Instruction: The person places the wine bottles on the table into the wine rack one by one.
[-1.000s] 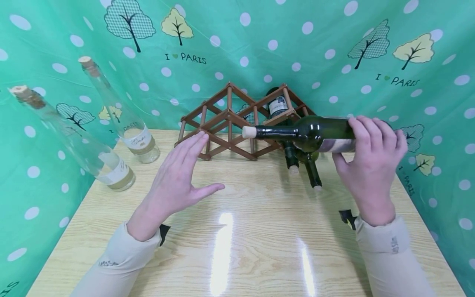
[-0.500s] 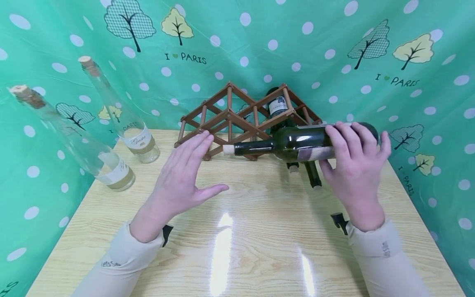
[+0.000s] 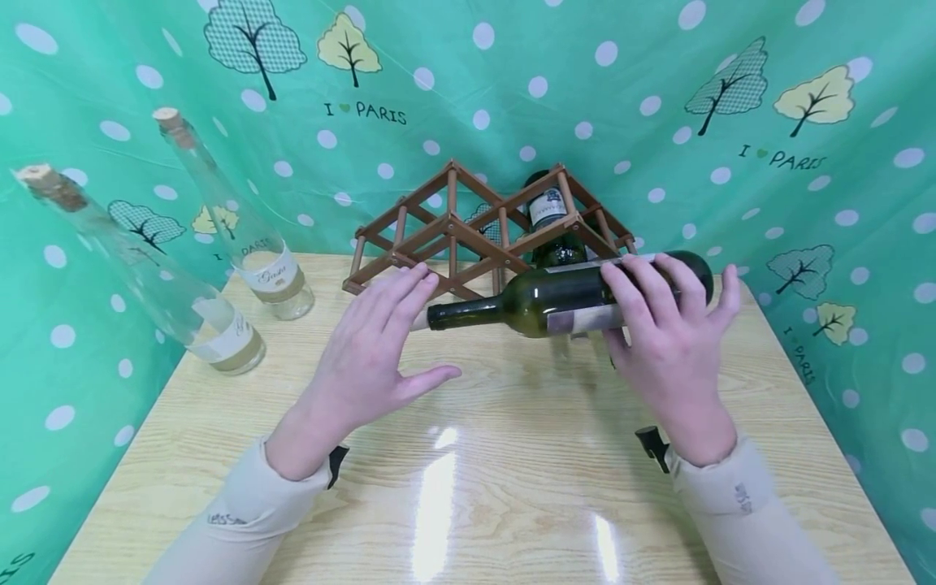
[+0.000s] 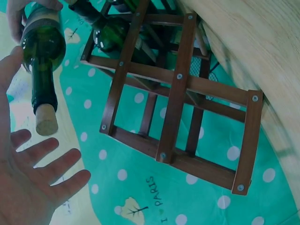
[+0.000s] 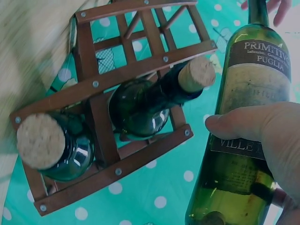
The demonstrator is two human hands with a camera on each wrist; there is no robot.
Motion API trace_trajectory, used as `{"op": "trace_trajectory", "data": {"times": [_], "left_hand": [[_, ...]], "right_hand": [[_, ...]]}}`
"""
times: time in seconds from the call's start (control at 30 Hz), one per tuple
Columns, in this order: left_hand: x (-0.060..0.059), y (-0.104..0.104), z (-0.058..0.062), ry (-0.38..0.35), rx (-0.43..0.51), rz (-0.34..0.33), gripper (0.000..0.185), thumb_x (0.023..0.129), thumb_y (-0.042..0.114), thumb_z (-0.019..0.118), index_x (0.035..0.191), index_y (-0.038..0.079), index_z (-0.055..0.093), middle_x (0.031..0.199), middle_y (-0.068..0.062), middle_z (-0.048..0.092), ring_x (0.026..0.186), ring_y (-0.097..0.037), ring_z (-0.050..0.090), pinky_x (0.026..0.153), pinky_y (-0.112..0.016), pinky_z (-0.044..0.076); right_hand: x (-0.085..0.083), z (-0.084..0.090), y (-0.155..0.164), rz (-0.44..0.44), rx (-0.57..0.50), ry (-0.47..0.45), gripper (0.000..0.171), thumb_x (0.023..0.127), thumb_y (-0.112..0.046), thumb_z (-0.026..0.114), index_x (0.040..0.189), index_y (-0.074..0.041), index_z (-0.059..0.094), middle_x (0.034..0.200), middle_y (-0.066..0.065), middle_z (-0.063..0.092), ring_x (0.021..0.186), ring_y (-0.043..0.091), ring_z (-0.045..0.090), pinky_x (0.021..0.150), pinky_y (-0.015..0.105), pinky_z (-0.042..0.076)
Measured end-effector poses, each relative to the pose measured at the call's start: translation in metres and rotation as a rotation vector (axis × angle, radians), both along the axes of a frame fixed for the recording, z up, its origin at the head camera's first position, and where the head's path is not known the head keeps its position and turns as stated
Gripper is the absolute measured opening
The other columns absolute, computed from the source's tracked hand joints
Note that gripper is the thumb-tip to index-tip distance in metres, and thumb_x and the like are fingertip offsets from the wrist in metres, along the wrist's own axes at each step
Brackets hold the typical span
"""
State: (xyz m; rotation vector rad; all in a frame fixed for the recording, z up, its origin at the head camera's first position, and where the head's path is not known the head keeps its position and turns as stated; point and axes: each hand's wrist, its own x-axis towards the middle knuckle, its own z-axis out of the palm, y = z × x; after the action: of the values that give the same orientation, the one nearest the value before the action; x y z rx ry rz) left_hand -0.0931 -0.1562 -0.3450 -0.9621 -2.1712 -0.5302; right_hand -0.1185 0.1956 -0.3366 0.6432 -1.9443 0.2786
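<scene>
My right hand point(image 3: 669, 341) grips the green bottle point(image 3: 556, 296) by its body, lying level above the counter point(image 3: 512, 487); its cork points left at my open left hand point(image 3: 373, 357), just beside it.

A: Rack point(image 3: 468, 236) at table's point(image 3: 512, 487) twelve o'clock; three bottles point(image 3: 548, 207) in its right cells.
B: Held bottle point(image 3: 556, 299) lies crosswise before the rack, cork toward nine. Two upright bottles point(image 3: 252, 244) at ten.
</scene>
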Motion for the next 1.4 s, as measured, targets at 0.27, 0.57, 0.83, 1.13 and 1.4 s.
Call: {"op": "trace_trajectory", "data": {"times": [0.27, 0.57, 0.83, 1.13, 1.4], "left_hand": [[0.003, 0.006, -0.003, -0.002, -0.028, 0.008, 0.101, 0.082, 0.049, 0.089, 0.157, -0.002, 0.044, 0.161, -0.021, 0.046, 0.145, -0.044, 0.045, 0.119, -0.057, 0.039], [0.005, 0.011, -0.008, -0.03, -0.105, 0.049, 0.095, 0.084, 0.047, 0.089, 0.156, 0.001, 0.048, 0.157, -0.02, 0.051, 0.14, -0.041, 0.051, 0.113, -0.056, 0.046], [0.007, 0.015, -0.01, -0.034, -0.106, 0.053, 0.089, 0.082, 0.042, 0.093, 0.151, 0.0, 0.053, 0.144, -0.019, 0.061, 0.126, -0.038, 0.061, 0.101, -0.052, 0.055], [0.01, 0.015, -0.013, -0.079, -0.135, 0.09, 0.082, 0.083, 0.034, 0.094, 0.147, 0.0, 0.057, 0.138, -0.016, 0.064, 0.113, -0.035, 0.067, 0.093, -0.048, 0.059], [0.011, 0.012, -0.021, -0.06, -0.137, 0.1, 0.078, 0.082, 0.024, 0.096, 0.145, -0.001, 0.058, 0.126, -0.016, 0.069, 0.106, -0.035, 0.07, 0.091, -0.048, 0.06]], "right_hand": [[0.004, -0.005, -0.013, 0.056, 0.013, 0.025, 0.078, 0.063, 0.005, 0.094, 0.135, -0.016, 0.071, 0.133, 0.009, 0.071, 0.123, 0.042, 0.058, 0.113, 0.08, 0.015], [0.013, -0.009, -0.023, 0.081, 0.081, 0.005, 0.094, 0.054, 0.002, 0.101, 0.14, -0.018, 0.069, 0.138, 0.009, 0.069, 0.123, 0.043, 0.057, 0.113, 0.078, 0.015], [0.019, -0.009, -0.031, 0.102, 0.108, 0.032, 0.091, 0.055, 0.002, 0.098, 0.14, -0.017, 0.07, 0.135, 0.009, 0.07, 0.12, 0.042, 0.057, 0.111, 0.077, 0.015], [0.025, -0.01, -0.038, 0.112, 0.144, 0.043, 0.086, 0.057, -0.001, 0.094, 0.139, -0.015, 0.07, 0.133, 0.01, 0.071, 0.116, 0.042, 0.06, 0.108, 0.077, 0.017], [0.029, -0.012, -0.041, 0.122, 0.186, 0.024, 0.083, 0.062, -0.003, 0.092, 0.141, -0.013, 0.068, 0.134, 0.011, 0.07, 0.115, 0.042, 0.06, 0.107, 0.077, 0.02]]}}
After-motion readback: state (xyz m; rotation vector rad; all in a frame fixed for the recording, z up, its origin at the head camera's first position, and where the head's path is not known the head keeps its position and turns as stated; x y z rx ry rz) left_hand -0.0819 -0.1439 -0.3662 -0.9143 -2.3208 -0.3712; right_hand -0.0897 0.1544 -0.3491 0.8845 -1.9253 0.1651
